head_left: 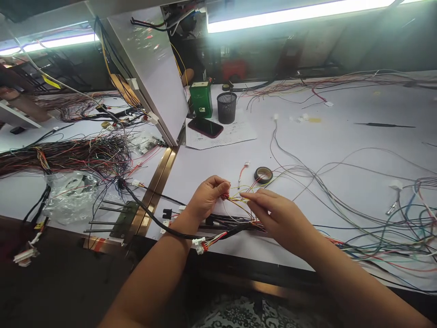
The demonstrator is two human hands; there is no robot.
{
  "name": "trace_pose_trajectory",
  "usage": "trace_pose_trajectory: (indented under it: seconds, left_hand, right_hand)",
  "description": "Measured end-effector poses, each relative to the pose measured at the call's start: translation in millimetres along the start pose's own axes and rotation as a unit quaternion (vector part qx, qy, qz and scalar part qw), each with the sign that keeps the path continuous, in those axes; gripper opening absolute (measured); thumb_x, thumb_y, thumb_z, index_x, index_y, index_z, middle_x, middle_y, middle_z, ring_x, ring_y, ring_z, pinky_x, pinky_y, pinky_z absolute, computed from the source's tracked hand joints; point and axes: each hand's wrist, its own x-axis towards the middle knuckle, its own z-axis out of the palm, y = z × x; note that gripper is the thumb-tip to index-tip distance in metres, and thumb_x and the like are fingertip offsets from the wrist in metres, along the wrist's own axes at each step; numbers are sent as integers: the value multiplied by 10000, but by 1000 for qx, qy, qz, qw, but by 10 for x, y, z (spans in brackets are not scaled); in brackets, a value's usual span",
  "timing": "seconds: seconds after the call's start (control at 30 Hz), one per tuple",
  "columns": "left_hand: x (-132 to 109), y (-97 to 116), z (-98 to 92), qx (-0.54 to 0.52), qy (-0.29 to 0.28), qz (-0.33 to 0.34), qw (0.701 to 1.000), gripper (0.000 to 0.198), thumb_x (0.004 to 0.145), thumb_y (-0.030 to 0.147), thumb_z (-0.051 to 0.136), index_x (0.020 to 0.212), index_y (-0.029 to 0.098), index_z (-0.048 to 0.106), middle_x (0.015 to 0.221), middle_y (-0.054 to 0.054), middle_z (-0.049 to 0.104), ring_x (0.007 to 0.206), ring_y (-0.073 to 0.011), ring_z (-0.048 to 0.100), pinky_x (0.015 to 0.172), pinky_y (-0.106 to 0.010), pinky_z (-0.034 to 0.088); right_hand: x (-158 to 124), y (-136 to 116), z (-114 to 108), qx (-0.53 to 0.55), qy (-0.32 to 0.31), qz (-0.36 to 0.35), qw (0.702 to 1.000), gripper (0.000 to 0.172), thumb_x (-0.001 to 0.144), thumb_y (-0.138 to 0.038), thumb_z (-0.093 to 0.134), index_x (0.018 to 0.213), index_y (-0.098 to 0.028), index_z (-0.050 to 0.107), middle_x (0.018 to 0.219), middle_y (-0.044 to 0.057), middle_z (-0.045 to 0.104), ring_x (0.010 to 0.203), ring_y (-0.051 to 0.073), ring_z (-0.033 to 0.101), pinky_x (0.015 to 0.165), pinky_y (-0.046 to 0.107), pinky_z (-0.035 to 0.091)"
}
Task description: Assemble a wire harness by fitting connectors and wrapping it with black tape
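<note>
Near the front of the table, my left hand (209, 197) is closed on a small red connector (225, 196), thumb on top. Thin yellow and dark wires (239, 200) run out of it to the right. My right hand (276, 214) is beside them, its thumb and forefinger pinched together over the wires; the pinched wire is too small to make out clearly. Below both hands lies a black-wrapped wire harness (239, 228). One branch passes over my left wrist, and a white connector (199, 245) with orange parts hangs by the table's front edge.
A roll of black tape (263, 175) and a short red lead (243, 173) lie beyond my hands. Farther back are a phone (205, 127), papers (235, 135), a mesh cup (226, 108), a green box (201, 100) and tweezers (384, 125). Loose wires (392, 241) spread across the right.
</note>
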Motion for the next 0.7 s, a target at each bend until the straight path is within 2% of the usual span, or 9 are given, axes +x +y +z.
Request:
trace_pose_trajectory:
  seconds: [0.13,0.2,0.27,0.33,0.47,0.7]
  left_hand:
    - [-8,5,3,-13,-20,-9,1000,243,734,324,773,787,163,598,660,19,600,633,-93,527,635,-233,381]
    - [-10,12,4,-24,-23,-19,999,226,752,304,760,851,161,617,693,13,605,662,-90,534,652,-228,384]
    - [-9,18,3,-31,-25,-29,999,235,759,291,755,910,156,636,709,7,611,675,-88,541,667,-225,389]
    - [-5,22,-2,-30,-30,-38,998,223,762,291,752,893,145,647,698,1,615,668,-91,543,676,-231,397]
    - [6,18,-13,-26,-34,-39,998,207,764,309,748,801,142,632,671,-2,616,648,-99,544,675,-245,401]
    - [-3,19,-6,-6,-32,-38,999,232,749,320,763,796,148,615,668,2,622,653,-103,544,678,-245,398]
  right_hand:
    - [140,62,96,-1,60,63,996,314,930,-336,507,1227,-243,543,755,-5,663,638,177,595,614,303,445]
    - [205,107,151,12,71,85,994,245,915,-365,524,1116,-230,570,739,-10,662,620,171,585,589,290,416]
    - [247,131,192,25,74,94,992,163,905,-368,533,962,-232,601,720,-14,653,618,160,578,575,274,395]
    - [262,130,217,21,74,97,992,134,891,-344,539,887,-236,618,663,-26,626,591,149,558,555,262,372]
    - [252,105,229,3,78,108,991,91,837,-278,551,805,-229,620,566,-43,565,522,135,508,524,254,339]
    - [280,109,237,-1,72,114,991,94,807,-251,542,765,-218,619,547,-47,556,508,126,493,513,254,309]
